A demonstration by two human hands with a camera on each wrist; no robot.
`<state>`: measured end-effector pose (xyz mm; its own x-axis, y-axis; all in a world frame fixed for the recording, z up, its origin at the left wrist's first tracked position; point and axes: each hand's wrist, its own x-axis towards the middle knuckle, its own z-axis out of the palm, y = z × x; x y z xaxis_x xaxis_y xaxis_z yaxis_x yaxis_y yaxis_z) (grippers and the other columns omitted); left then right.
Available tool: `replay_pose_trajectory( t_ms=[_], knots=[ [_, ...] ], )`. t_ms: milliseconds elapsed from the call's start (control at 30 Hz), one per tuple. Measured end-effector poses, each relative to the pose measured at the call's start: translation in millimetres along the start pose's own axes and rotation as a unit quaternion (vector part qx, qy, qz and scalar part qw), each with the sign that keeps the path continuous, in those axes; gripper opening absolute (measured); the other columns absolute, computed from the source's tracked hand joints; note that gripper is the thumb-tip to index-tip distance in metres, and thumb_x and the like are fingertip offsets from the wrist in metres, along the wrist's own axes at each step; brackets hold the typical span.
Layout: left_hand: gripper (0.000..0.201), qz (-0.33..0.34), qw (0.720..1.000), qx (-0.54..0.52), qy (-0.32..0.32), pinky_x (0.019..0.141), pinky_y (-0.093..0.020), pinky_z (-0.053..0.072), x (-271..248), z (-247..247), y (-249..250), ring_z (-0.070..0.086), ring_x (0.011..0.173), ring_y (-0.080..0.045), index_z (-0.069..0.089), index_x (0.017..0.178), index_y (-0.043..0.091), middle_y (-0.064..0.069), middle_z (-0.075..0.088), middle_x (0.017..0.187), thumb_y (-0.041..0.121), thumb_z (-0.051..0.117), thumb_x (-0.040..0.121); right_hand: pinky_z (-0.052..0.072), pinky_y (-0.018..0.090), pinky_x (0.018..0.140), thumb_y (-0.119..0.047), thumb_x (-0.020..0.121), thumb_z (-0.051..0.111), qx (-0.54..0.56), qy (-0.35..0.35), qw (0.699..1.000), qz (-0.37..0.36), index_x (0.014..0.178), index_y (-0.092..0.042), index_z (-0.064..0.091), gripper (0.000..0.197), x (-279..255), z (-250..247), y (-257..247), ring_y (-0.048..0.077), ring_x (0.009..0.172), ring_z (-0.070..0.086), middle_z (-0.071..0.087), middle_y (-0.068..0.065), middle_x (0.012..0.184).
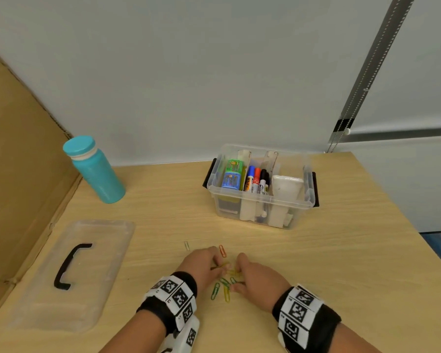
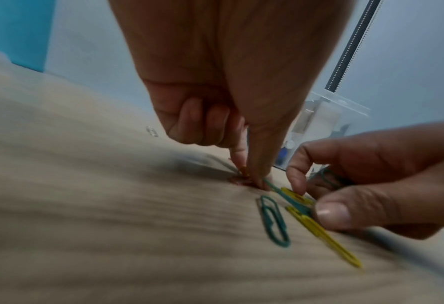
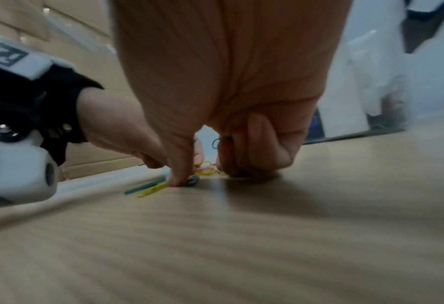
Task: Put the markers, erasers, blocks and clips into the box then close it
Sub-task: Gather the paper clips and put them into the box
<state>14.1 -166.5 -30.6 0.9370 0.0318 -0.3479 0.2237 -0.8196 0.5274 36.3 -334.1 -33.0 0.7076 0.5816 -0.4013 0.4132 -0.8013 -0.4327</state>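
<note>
On the table, both hands pinch paper clips — left hand, right hand — fingers curled.

Bare forearms, no sleeves seen. Left hand and right hand are bare, no gloves or rings made out. A black fabric wrist strap is worn on the left wrist, wrapped by a band of white tiles printed with black square fiducial patterns. The same is worn on the right: black strap, white marker tiles. A white moulded camera housing is mounted under the left wrist, with rounded corners, a round dark lens port on its end face, and a shiny metal screw on top. Black printed squares are carried on its sides too.
</note>
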Motion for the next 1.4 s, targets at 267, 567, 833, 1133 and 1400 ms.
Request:
replay_pose_trajectory(
  t_ms=[267,567,833,1133,1400],
  knots=[
    [0.027,0.04,0.982,0.181,-0.035,0.078,-0.03,0.044,1.8,-6.0,16.1,0.06,0.095,-0.026,0.055,0.108,0.014,-0.007,0.062,0.097,0.035,0.052,0.091,0.036,0.03,0.068,-0.018,0.095,0.036,-0.113,-0.007,0.992,0.057,0.125,-0.006,0.041,0.033,13.9,2.4,-10.9,0.029,0.098,0.061,0.062,0.012,0.114],
    [0.014,0.023,0.994,-0.111,0.002,0.068,-0.022,0.042,2.6,-21.5,-15.6,0.05,0.068,-0.008,0.053,0.083,0.018,0.007,0.055,0.075,0.024,0.05,0.095,0.018,0.024,0.042,-0.024,0.089,0.032,0.658,-0.017,0.753,0.013,0.071,-0.015,0.04,0.022,-10.0,-20.4,29.7,0.013,0.05,0.027,0.036,0.002,0.061],
    [0.019,-0.031,0.734,-0.678,-0.004,0.042,-0.018,0.032,-13.1,-38.3,-26.5,0.04,0.05,-0.007,0.055,0.085,0.009,-0.004,0.058,0.075,0.006,0.04,0.096,0.028,0.021,0.041,-0.027,0.099,0.045,0.55,0.024,0.831,0.077,0.073,-0.015,0.049,0.029,-9.2,-18.9,23.9,0.01,0.046,0.036,0.045,0.0,0.06],
    [0.021,-0.059,0.607,-0.792,0.01,0.038,-0.022,0.036,-5.9,-43.9,-51.1,0.044,0.046,-0.012,0.054,0.092,0.009,-0.002,0.048,0.061,0.017,0.04,0.078,0.041,0.028,0.068,-0.035,0.098,0.04,0.007,0.029,0.997,0.076,0.12,-0.013,0.038,0.03,-3.0,-3.4,2.5,0.019,0.079,0.054,0.056,-0.001,0.094],
    [0.029,-0.105,0.947,-0.281,0.111,0.054,-0.026,0.034,18.3,-47.1,-58.2,0.041,0.058,-0.01,0.046,0.076,0.016,0.005,0.044,0.067,0.03,0.039,0.1,0.038,0.029,0.067,-0.012,0.096,0.031,-0.14,0.023,0.982,0.124,0.128,-0.007,0.038,0.034,9.4,6.1,-18.7,0.026,0.097,0.065,0.066,0.007,0.112]
  ],
)
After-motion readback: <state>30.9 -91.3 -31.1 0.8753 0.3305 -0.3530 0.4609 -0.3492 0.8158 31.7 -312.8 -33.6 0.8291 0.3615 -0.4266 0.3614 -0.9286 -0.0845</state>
